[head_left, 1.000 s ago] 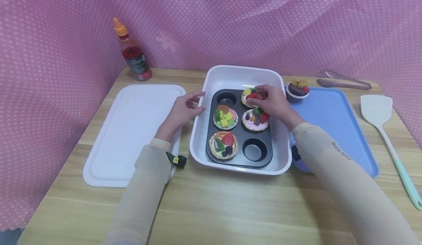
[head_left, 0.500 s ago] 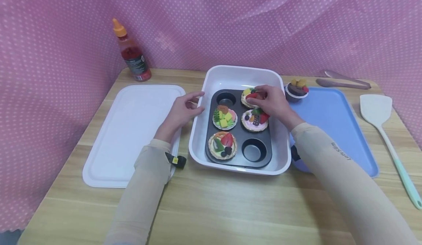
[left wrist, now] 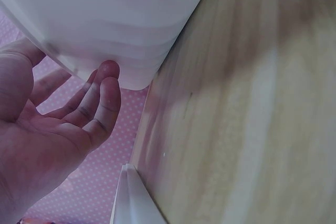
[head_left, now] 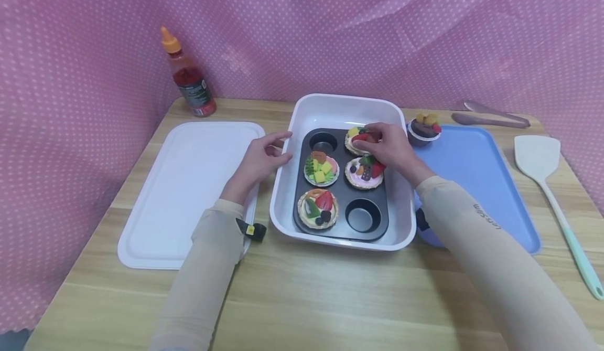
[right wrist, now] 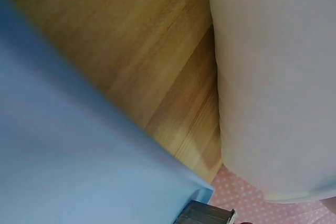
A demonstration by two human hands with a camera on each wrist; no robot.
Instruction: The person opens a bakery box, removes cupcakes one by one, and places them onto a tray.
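Observation:
A white rectangular bin (head_left: 283, 204) holds a dark muffin tin (head_left: 344, 233). Fruit-topped tarts fill most of the tin's cups: a strawberry-and-kiwi tart (head_left: 318, 209), a mango tart (head_left: 322, 169) and a pink cream tart (head_left: 364, 173). My right hand (head_left: 389, 144) pinches a strawberry-topped fruit tart (head_left: 355, 137) at the far right cup, partly hiding it. The far left cup (head_left: 323, 141) and near right cup (head_left: 363, 215) are bare. My left hand (head_left: 261, 157) rests loosely at the bin's left rim; in the left wrist view its fingertips (left wrist: 109, 70) lie against the outer wall.
A white tray (head_left: 155, 235) lies left, a blue tray (head_left: 476, 178) right, with a chocolate cupcake (head_left: 423, 129) at its far left corner. A sauce bottle (head_left: 192, 86) stands back left. Tongs (head_left: 493, 119) and a spatula (head_left: 538, 157) lie right.

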